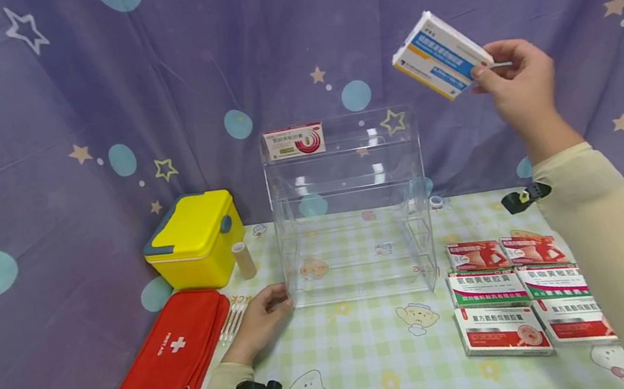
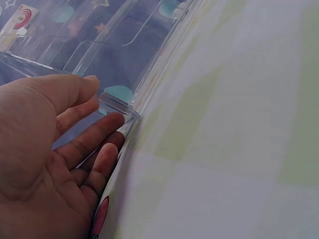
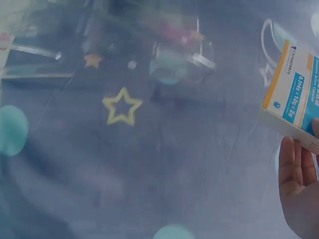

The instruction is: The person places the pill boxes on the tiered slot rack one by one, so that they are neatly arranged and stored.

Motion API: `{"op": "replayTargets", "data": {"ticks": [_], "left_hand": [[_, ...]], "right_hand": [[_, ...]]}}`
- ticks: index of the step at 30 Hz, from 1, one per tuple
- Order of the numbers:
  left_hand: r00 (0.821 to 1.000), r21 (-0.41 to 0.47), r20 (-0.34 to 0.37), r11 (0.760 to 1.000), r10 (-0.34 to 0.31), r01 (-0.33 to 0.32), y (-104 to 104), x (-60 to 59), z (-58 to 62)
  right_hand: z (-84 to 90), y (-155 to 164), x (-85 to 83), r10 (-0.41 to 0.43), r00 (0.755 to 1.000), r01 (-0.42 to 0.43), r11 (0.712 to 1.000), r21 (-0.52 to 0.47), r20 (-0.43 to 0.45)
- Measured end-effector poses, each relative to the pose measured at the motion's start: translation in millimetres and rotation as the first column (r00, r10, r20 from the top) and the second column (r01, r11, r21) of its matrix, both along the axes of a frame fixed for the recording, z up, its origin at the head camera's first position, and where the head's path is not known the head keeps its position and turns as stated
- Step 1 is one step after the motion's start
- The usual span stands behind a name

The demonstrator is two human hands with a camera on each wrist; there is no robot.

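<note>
The right hand [image 1: 516, 85] pinches a blue-and-white box [image 1: 438, 56] high above the table's right side (well clear of the clear rack [image 1: 349, 209]). The left hand [image 1: 260, 316], fingers relaxed, rests against the rack's front left corner.

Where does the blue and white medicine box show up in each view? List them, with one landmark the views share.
Head: blue and white medicine box, upper right, raised in the right hand above the table.
Left wrist: not in it.
Right wrist: the box at the right edge, above the fingers.
Shared landmark: the clear acrylic shelf, in all three.
</note>
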State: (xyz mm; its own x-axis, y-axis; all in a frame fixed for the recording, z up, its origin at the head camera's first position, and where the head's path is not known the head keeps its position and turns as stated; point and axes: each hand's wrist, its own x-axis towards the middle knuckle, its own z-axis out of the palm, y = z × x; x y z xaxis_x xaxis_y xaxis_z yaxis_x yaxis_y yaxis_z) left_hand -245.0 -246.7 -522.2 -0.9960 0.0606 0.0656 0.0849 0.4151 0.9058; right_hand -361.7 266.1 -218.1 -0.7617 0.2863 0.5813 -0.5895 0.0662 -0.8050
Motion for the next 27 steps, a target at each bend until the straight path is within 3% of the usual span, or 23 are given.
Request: {"op": "replayTargets", "data": {"ticks": [6, 13, 21, 27], "left_hand": [[1.000, 0.005, -0.001, 1.000, 0.007, -0.007, -1, -0.5, -1.2], [1.000, 0.008, -0.013, 1.000, -0.003, 0.003, 0, -1.0, -1.3], [0.999, 0.013, -0.017, 0.999, 0.031, -0.031, 4, -1.8, -3.0], [0.998, 0.001, -0.005, 0.998, 0.056, -0.056, 13, 6.3, 9.7]], "right_hand": [[19.5, -42, -18.0, -0.071, 0.995, 0.052, 0.972, 0.230, 0.076], [9.1, -64, -39.4, -0.121, 0.981, 0.049, 0.911, 0.410, 0.151], [-3.8, -75, -48.6, -0.150, 0.959, 0.002, 0.853, 0.523, 0.241], [-12.7, -76, -50.5, -0.151, 0.956, -0.008, 0.845, 0.535, 0.252]]}}
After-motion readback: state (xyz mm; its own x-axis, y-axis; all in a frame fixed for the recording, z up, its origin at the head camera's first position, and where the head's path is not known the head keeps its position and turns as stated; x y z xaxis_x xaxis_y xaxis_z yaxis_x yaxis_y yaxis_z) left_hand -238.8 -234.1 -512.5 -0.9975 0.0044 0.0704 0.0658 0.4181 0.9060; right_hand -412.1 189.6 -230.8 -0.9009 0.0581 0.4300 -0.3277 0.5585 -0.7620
